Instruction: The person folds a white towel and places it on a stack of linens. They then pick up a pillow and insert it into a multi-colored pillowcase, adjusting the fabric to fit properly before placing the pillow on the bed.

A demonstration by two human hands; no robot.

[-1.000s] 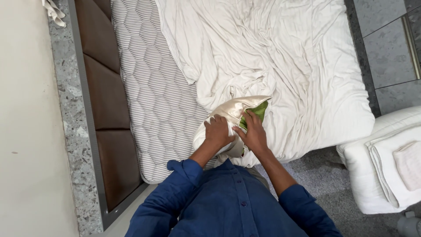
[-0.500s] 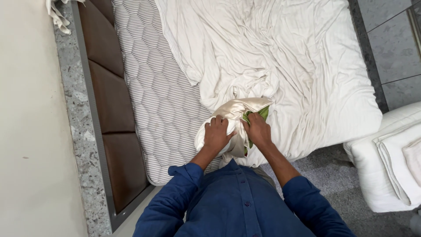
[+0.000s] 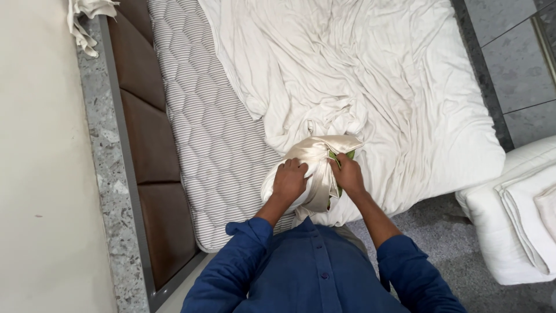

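Observation:
A cream satin pillowcase (image 3: 315,156) lies bunched at the near edge of the bed, with a green pillow (image 3: 347,155) showing at its opening. My left hand (image 3: 289,181) grips the cream fabric on its left side. My right hand (image 3: 346,175) holds the opening where the green shows. Both arms wear rolled blue sleeves. Under the bundle lies a crumpled white sheet (image 3: 370,87) covering most of the bed.
A striped quilted mattress (image 3: 202,127) is bare on the left. A brown padded headboard (image 3: 150,150) runs beside a speckled stone ledge (image 3: 104,174). A white cloth (image 3: 84,20) sits at top left. A white chair with folded linen (image 3: 515,214) stands at right.
The cream case has been gathered further over the green pillow, so less green shows. Both hands have stayed on the bundle and shifted slightly.

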